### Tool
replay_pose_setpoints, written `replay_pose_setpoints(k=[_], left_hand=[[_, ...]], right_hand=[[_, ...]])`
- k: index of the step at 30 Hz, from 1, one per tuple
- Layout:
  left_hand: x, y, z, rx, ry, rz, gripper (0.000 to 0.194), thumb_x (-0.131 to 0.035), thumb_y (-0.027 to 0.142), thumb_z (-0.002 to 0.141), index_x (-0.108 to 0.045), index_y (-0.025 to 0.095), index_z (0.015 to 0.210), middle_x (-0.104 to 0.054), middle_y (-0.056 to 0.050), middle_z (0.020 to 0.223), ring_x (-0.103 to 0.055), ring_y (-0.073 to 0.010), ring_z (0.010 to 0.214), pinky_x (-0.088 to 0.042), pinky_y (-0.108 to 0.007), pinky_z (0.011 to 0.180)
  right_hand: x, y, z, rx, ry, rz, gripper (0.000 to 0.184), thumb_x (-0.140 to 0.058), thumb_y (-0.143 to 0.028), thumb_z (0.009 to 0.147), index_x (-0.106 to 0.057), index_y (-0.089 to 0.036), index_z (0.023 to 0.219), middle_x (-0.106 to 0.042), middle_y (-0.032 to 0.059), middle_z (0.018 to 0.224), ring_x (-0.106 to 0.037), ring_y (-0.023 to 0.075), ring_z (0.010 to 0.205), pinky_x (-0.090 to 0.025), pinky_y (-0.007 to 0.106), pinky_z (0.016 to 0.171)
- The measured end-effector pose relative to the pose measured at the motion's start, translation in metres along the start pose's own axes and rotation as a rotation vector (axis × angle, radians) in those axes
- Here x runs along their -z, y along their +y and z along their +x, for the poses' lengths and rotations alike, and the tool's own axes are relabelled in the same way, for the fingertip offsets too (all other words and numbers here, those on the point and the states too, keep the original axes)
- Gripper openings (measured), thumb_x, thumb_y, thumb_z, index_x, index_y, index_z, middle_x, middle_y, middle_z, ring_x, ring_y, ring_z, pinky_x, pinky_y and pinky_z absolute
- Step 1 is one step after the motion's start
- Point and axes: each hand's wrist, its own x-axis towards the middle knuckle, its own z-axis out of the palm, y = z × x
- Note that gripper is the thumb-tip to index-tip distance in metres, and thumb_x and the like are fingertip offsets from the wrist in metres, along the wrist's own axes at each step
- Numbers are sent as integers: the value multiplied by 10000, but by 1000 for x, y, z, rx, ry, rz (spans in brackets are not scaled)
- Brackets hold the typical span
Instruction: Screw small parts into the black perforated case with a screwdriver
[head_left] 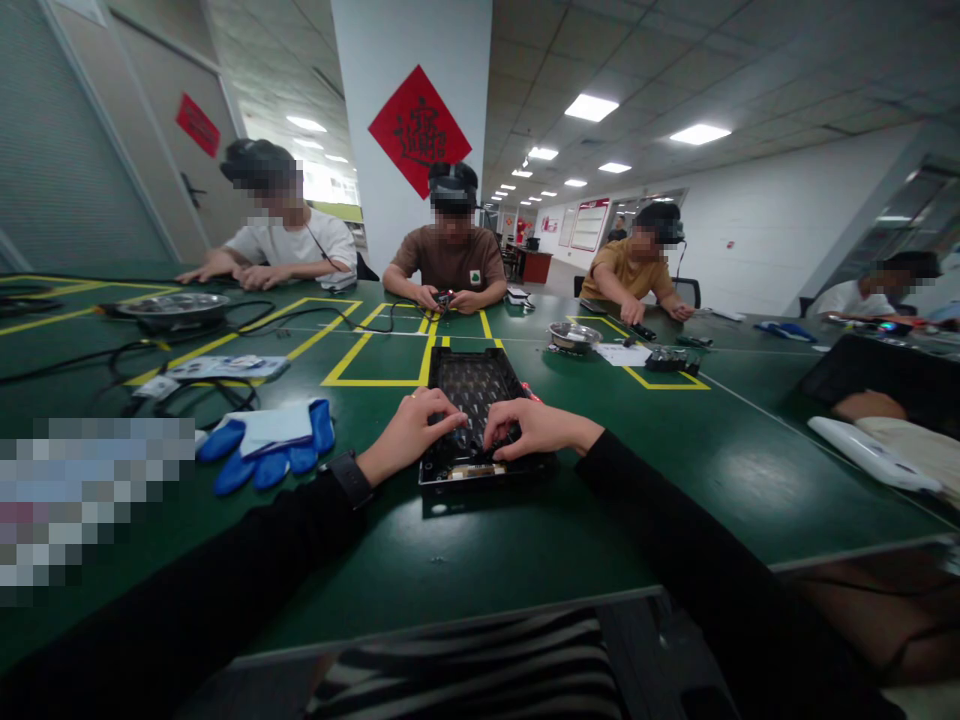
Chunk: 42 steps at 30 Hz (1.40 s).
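Observation:
A black rectangular casing point(480, 375), open at the top with dark rows of parts inside, lies on the green table in front of me. My left hand point(420, 425) grips its left edge, fingers curled and thumb reaching inward over the wall. Over the near right part of the casing, my right hand point(536, 428) is closed, its fingertips pinched down inside. Whatever is between those fingertips is too small and dark to make out. A pale strip point(476, 471) shows along the casing's near end. Something red peeks out behind the right hand.
Blue-and-white gloves point(270, 440) lie to the left, near black cables point(217, 395) and a flat board point(225, 367). Metal bowls point(574, 337) stand farther off. A white device point(874, 453) is at right. Several people wearing headsets sit around the green table point(720, 520).

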Motion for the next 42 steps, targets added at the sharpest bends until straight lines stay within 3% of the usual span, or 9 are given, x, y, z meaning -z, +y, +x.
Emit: replay_pose_setpoints(k=[33,35,38,40,42], left_hand=[[1,2,0,6,6,26,297,-516,446,823,-678,203,767,-637,-26,824,-527,-174,822,-380,-322,792],[1,3,0,5,7,28,295,-510,440,828,-676,204,769,-639,-24,826,-530,-173,828,-378,-321,798],[1,3,-1,11,13,35,295,-496,436,836,-677,209,784,-642,-22,840,-532,-172,832,-375,-325,816],[1,2,-1,29,26,42,298,-495,441,833,-676,210,784,-642,-23,844,-532,-175,834,-373,-330,827],[0,1,-1,50,39,49,298,-497,447,827,-671,208,786,-639,-28,848,-528,-181,845,-373,-336,837]], right_hand=[[1,-7,1,-16,-3,72,246,-652,-271,727,-658,-142,936,-640,36,902,-579,132,814,-450,257,746],[6,-4,1,-12,67,67,232,-603,-312,776,-655,-139,922,-641,35,891,-576,136,818,-437,263,762],[15,11,-2,-69,310,-32,321,-421,-355,887,-648,-132,847,-628,35,825,-560,138,804,-408,274,780],[19,29,-6,-177,483,-179,354,-367,-334,905,-640,-135,797,-609,42,803,-541,143,805,-388,278,785],[18,48,-12,-320,588,-323,245,-466,-318,853,-627,-139,806,-594,50,824,-525,150,817,-377,275,780]])
